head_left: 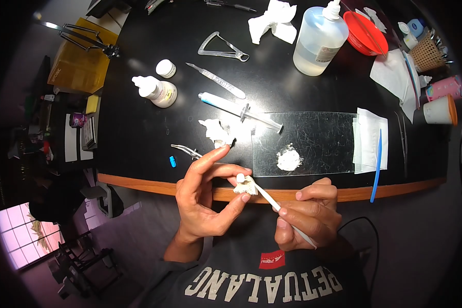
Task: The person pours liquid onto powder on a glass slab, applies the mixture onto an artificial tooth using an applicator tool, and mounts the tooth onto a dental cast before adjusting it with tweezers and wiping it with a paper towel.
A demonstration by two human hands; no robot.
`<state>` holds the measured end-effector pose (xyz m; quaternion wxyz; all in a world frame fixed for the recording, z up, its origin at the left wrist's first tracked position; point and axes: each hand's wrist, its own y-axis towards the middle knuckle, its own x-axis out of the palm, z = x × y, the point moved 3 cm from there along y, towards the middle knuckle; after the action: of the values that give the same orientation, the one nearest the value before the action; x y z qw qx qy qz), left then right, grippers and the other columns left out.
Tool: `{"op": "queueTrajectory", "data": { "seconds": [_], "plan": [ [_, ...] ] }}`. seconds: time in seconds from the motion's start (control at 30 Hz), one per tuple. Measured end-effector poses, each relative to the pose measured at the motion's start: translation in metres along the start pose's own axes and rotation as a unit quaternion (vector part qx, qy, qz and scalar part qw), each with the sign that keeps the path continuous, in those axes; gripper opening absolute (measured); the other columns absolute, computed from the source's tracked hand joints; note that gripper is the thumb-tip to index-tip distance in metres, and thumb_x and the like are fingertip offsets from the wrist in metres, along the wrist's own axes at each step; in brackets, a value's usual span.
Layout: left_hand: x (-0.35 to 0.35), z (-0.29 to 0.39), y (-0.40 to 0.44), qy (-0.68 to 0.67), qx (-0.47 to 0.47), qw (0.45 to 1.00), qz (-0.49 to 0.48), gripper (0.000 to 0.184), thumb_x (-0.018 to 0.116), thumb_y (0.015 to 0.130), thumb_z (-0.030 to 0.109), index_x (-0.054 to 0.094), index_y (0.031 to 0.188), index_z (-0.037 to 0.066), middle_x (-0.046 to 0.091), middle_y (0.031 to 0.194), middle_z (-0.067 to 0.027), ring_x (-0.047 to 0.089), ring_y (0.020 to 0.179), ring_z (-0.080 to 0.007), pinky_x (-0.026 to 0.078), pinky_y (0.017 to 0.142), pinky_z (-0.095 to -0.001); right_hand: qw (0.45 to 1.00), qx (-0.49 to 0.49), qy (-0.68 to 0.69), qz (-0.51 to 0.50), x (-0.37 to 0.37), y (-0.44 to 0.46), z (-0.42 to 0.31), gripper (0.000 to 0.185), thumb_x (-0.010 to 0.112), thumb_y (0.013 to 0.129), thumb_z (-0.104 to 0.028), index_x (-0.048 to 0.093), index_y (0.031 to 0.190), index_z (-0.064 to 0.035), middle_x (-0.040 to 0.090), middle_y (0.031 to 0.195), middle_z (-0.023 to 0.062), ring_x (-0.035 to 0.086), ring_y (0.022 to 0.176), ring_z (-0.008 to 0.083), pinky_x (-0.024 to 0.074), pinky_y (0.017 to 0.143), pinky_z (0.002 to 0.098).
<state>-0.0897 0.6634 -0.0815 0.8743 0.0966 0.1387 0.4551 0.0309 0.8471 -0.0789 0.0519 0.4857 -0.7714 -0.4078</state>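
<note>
From my remote view, the left hand (203,200) pinches a small white cast (245,189) above the near table edge (313,195). The right hand (310,213) grasps a white stick (268,197), tip at the cast. Beyond lies a glass plate (326,141) bearing white material (289,158); left of it, a syringe (231,106). The left hand partly obstructs a metal instrument (187,151). At right, a blue stick (378,167) overhangs the edge.
</note>
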Motion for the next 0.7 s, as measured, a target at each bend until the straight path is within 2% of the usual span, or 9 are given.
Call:
{"op": "queueTrajectory", "data": {
  "seconds": [0.07,0.7],
  "plan": [
    [0.0008,0.0022,-0.001,0.004,-0.023,1.0,-0.003,0.083,0.083,0.08,-0.004,0.042,0.152,-0.014,0.077,0.108,-0.0215,0.074,0.102,-0.0233,0.054,0.097,-0.0333,1.0,-0.001,-0.001,0.004,0.0004,-0.0003,0.0004,0.037,0.073,0.072,0.001,0.077,0.106,-0.0117,0.076,0.094,-0.0039,0.061,0.09,0.0177,0.0465,0.069,0.0311],
    [-0.0001,0.0014,-0.0013,0.004,-0.023,1.0,-0.005,0.082,0.083,0.081,-0.004,0.042,0.152,-0.013,0.077,0.108,-0.0216,0.074,0.102,-0.0234,0.054,0.096,-0.0332,1.0,-0.005,0.0,0.0,0.0,-0.0007,0.0009,0.037,0.074,0.073,0.001,0.077,0.108,-0.0125,0.076,0.096,-0.0046,0.06,0.091,0.0169,0.0474,0.07,0.0305]
  ]
}}
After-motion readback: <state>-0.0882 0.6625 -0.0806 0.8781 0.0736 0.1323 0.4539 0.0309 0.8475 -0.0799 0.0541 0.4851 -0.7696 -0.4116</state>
